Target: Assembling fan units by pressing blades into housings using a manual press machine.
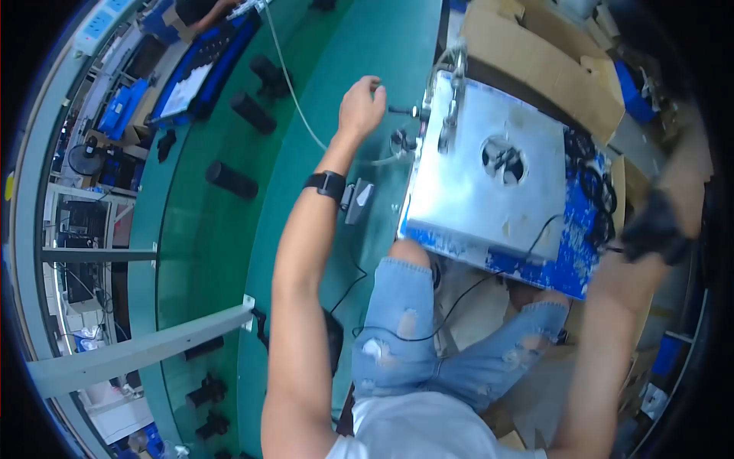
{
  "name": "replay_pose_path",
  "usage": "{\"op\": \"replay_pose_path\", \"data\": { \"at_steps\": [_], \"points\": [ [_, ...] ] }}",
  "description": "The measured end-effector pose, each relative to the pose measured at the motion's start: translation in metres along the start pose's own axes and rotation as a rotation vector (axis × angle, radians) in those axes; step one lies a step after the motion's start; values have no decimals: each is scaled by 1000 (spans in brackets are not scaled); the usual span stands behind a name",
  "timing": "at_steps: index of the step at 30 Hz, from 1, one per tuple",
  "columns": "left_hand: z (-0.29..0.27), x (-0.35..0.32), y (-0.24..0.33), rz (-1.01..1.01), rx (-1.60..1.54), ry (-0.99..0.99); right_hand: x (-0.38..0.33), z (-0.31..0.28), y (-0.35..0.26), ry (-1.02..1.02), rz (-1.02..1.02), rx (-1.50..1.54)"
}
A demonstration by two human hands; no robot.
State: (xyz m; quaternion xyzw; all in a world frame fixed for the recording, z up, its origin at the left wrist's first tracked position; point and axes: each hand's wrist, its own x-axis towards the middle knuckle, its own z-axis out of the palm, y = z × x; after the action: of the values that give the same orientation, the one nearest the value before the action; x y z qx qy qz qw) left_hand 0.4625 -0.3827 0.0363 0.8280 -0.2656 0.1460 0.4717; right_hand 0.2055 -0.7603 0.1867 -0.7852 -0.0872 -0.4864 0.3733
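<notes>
My left hand (363, 107), with a black watch (327, 184) at the wrist, hovers over the green bench just left of a metal toggle clamp (451, 115). Its fingers are loosely bent, the thumb stands apart, and nothing shows in it. The clamp sits at the left side of a silvery metal box fixture (489, 168) with a round hole holding dark parts. My right hand (623, 279) is far right, smeared by motion, against a blurred black thing (654, 226); its fingers cannot be made out. Beyond the black thing is a blurred skin-coloured shape, perhaps another person's arm (688, 172).
Black cable coils (600, 187) lie on the fixture's worn blue base (573, 260). An open cardboard box (543, 53) stands behind. A small grey device (359, 201) rests on the green bench (290, 199). Black cylinders (232, 179) line the left. Another person's hand (218, 11) shows top left.
</notes>
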Motion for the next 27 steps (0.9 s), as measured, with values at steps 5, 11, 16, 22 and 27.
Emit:
{"op": "replay_pose_path", "data": {
  "at_steps": [5,11,16,22,27],
  "points": [
    [-26,-42,45,-89,-299,144,61,30,-132,-293,78,366],
    [-125,-175,152,307,-418,-171,-72,185,-212,-482,438,515],
    [-161,-236,119,-21,-394,-99,-150,214,-245,-707,492,546],
    [-297,-248,-5,-461,168,585,-180,82,-170,-506,622,218],
    [-307,-273,-121,-659,434,634,-243,-55,-74,-115,1127,-54]
  ]
}}
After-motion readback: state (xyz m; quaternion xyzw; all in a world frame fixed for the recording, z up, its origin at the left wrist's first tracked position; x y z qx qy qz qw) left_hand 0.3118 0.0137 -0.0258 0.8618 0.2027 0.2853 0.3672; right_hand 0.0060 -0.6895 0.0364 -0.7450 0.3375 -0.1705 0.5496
